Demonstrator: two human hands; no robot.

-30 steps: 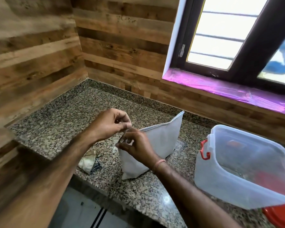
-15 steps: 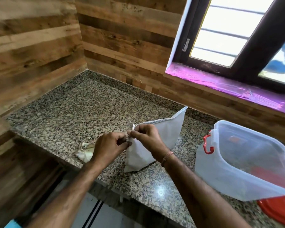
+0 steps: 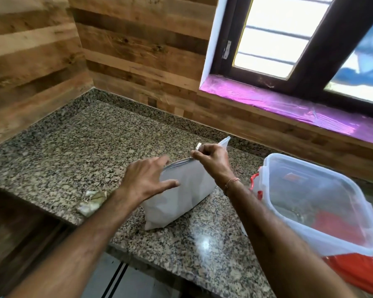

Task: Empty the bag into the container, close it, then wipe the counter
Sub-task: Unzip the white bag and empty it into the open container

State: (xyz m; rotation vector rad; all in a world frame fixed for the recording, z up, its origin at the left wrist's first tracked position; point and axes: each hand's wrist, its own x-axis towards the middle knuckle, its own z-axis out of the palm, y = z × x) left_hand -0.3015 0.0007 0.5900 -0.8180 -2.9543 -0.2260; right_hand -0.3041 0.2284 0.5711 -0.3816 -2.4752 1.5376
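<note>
Pinching the slider (image 3: 199, 146), probably, atop the zip bag (image 3: 181, 201) with right hand (image 3: 213, 160); bag standing on bench (image 3: 73, 147) beside open container (image 3: 265, 201). Brace with spread left hand (image 3: 144, 183); draw evenly along the seal.

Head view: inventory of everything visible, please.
bag: 1, white-grey, mid-counter, standing
container: 1, clear, red latches, right of bag, lid off
lid: 1, red, lower right, at container's base
crumpled cloth: 1, off-white, counter's front edge, left of bag
counter: 1, speckled granite, corner
walls: 2, wood plank, behind counter
window: 1, dark frame, upper right
sill: 1, magenta film, under window
left hand: 1, open, over bag's near end
right hand: 1, pinching bag's zip
</note>
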